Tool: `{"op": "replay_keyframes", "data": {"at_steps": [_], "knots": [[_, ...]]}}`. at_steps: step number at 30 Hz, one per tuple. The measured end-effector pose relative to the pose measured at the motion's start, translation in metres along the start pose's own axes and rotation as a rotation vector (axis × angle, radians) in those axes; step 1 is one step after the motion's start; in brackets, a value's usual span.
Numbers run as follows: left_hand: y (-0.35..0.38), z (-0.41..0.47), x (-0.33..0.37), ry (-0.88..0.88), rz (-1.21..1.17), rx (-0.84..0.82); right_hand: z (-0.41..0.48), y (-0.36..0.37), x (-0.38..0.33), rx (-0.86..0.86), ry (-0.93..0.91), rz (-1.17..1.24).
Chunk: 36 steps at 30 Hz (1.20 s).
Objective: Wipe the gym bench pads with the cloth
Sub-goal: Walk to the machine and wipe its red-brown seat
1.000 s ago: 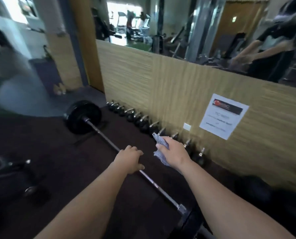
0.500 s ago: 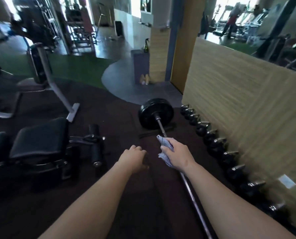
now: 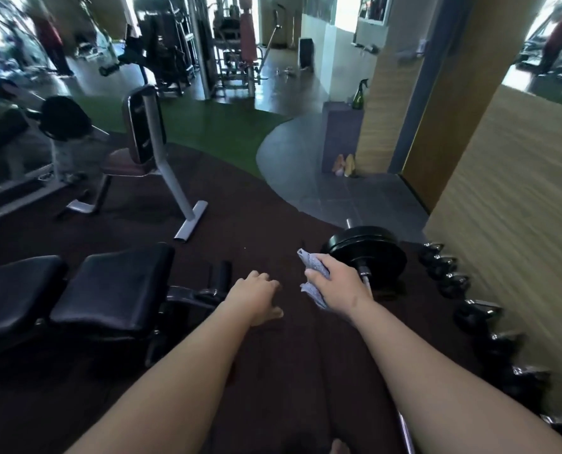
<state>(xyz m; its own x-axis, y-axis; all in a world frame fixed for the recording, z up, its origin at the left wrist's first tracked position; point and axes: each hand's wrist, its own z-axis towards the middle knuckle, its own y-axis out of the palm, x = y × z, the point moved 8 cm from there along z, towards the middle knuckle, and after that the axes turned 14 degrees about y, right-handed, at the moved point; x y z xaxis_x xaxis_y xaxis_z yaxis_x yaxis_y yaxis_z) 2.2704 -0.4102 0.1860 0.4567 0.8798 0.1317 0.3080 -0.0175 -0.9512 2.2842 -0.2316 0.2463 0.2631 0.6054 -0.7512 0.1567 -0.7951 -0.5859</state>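
Note:
A low black gym bench stands at the left, with one pad (image 3: pixel 115 286) nearer the middle and a second pad (image 3: pixel 14 299) at the frame's left edge. My right hand (image 3: pixel 338 286) grips a crumpled blue-grey cloth (image 3: pixel 312 273), held in the air above the dark floor, well to the right of the bench. My left hand (image 3: pixel 256 298) hangs in the air with loosely curled fingers and holds nothing, just right of the bench's foot rollers (image 3: pixel 222 276).
A barbell with a black plate (image 3: pixel 368 253) lies on the floor under my right hand. A row of kettlebells (image 3: pixel 450 280) lines the wooden wall on the right. An upright seat on a grey frame (image 3: pixel 148 126) stands behind the bench. A spray bottle (image 3: pixel 359 95) sits on a grey block.
The view has swung left from the wall, bringing the bench and gym machines into sight. Both hands keep their pose; the right still grips the cloth.

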Motion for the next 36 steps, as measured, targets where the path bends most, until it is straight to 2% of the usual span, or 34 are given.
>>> {"op": "replay_keyframes", "data": {"at_steps": [9, 15, 26, 36], "knots": [[-0.069, 0.142, -0.122, -0.17, -0.101, 0.044, 0.219, -0.015, -0.094, -0.151, -0.071, -0.023], [-0.104, 0.219, -0.24, -0.246, -0.112, 0.066, 0.358, 0.015, -0.171, -0.178, -0.149, -0.049], [-0.166, 0.313, -0.499, -0.375, -0.188, 0.07, 0.578, 0.129, -0.357, -0.263, -0.272, -0.127], [-0.182, 0.343, -0.735, -0.668, -0.274, 0.128, 0.753, 0.294, -0.516, -0.492, -0.518, -0.339]]}}
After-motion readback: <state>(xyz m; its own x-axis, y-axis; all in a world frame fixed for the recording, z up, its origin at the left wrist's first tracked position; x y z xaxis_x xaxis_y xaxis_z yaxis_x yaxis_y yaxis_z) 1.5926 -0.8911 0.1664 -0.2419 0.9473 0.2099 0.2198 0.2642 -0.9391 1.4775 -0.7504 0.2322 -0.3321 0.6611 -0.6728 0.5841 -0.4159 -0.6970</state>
